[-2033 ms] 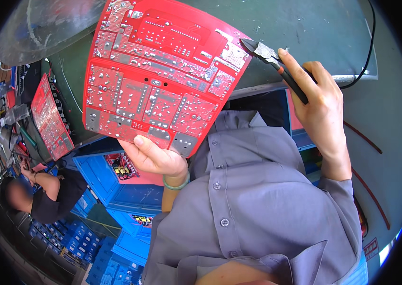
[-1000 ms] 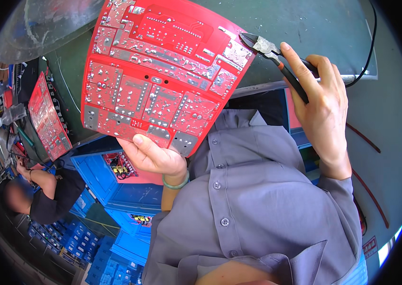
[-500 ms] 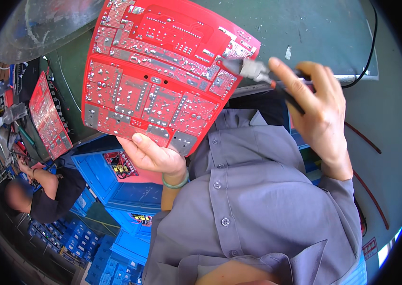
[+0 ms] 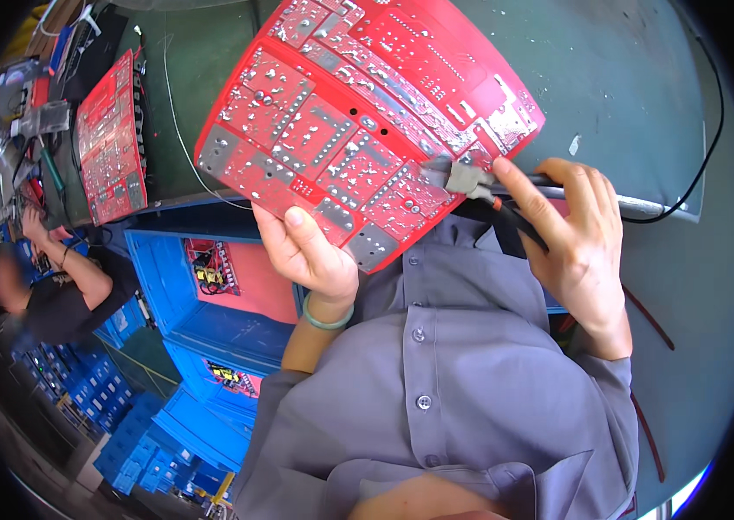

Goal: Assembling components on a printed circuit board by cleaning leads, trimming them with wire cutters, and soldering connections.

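Note:
My left hand [image 4: 313, 256] grips the near edge of a large red circuit board [image 4: 332, 130], thumb on the upper face. That face is covered in shiny solder joints, bare pads and two dark holes, and the board is tilted. In my right hand [image 4: 579, 234] is a pair of cutting pliers [image 4: 469, 180] with dark handles. Their jaws lie against the board's right part, over the solder joints; whether they have closed on a lead is too small to tell.
A second red circuit board [image 4: 114, 143] leans at the left on the green bench [image 4: 636, 52]. Blue crates [image 4: 228, 325] with boards inside stand below. A black cable [image 4: 718, 130] runs along the right. Another person [image 4: 72, 286] works at the far left.
The held board has shifted right and turned clockwise in view. The plier jaws have moved downward, from near the board's right edge to a spot further in on the lower right section.

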`<action>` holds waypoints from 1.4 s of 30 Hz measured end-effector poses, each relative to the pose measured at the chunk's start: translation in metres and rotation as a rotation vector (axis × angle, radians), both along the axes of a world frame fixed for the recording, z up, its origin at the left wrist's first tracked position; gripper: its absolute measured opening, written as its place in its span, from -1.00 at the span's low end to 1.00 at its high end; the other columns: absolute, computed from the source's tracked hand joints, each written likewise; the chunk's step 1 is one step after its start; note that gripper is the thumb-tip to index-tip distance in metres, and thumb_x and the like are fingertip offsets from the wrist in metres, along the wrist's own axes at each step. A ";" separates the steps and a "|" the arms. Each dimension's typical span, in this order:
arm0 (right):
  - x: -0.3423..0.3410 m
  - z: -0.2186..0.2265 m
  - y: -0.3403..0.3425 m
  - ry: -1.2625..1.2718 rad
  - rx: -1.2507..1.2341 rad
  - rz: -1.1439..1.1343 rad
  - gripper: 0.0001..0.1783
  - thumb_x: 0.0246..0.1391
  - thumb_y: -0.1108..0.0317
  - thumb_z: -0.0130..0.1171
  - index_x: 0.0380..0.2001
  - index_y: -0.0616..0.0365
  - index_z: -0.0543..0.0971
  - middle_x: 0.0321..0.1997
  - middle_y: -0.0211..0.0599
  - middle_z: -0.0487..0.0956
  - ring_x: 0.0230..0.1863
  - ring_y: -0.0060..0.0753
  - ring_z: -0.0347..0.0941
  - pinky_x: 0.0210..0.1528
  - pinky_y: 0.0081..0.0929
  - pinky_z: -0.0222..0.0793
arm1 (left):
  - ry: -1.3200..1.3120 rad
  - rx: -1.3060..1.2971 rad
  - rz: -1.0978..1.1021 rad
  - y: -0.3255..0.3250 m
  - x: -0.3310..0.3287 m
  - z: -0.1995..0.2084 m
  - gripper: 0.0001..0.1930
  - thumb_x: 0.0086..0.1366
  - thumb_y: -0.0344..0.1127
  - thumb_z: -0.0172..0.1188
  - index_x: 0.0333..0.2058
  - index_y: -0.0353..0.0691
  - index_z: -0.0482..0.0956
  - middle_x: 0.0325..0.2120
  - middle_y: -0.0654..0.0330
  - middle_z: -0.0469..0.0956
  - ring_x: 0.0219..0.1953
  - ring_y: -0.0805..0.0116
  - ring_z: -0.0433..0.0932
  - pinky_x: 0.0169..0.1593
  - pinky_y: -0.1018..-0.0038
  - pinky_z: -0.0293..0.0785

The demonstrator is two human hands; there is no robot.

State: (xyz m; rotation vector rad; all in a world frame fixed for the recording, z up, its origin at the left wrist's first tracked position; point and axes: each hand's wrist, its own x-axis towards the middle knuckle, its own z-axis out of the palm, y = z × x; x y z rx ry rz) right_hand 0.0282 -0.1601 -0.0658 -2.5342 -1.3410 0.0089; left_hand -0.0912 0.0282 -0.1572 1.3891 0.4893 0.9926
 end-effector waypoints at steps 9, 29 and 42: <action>0.021 0.003 0.012 -0.239 -0.028 -0.137 -0.31 -0.33 0.57 0.25 0.02 -0.13 0.49 -0.24 -0.26 0.41 -0.23 -0.28 0.38 -0.14 -0.35 0.29 | -0.012 -0.016 0.021 -0.001 0.001 -0.002 -0.55 0.34 -0.40 -0.23 0.15 -0.52 0.07 0.03 -0.07 0.32 0.01 0.30 0.39 0.04 0.44 0.34; 0.024 0.008 0.011 -0.299 -0.083 -0.109 -0.32 -0.32 0.57 0.24 0.00 -0.17 0.51 -0.26 -0.31 0.42 -0.25 -0.32 0.39 -0.16 -0.37 0.30 | 0.030 -0.005 0.017 0.001 0.001 0.000 -0.55 0.34 -0.40 -0.23 0.15 -0.53 0.07 0.03 -0.11 0.31 0.01 0.27 0.40 0.04 0.42 0.34; 0.041 0.022 0.015 -0.385 -0.153 0.000 -0.34 -0.35 0.57 0.21 -0.03 -0.15 0.53 -0.26 -0.33 0.43 -0.25 -0.33 0.38 -0.13 -0.40 0.27 | 0.061 -0.025 0.009 0.002 0.003 0.006 -0.54 0.33 -0.40 -0.22 0.15 -0.53 0.06 0.03 -0.10 0.32 0.00 0.28 0.41 0.03 0.43 0.35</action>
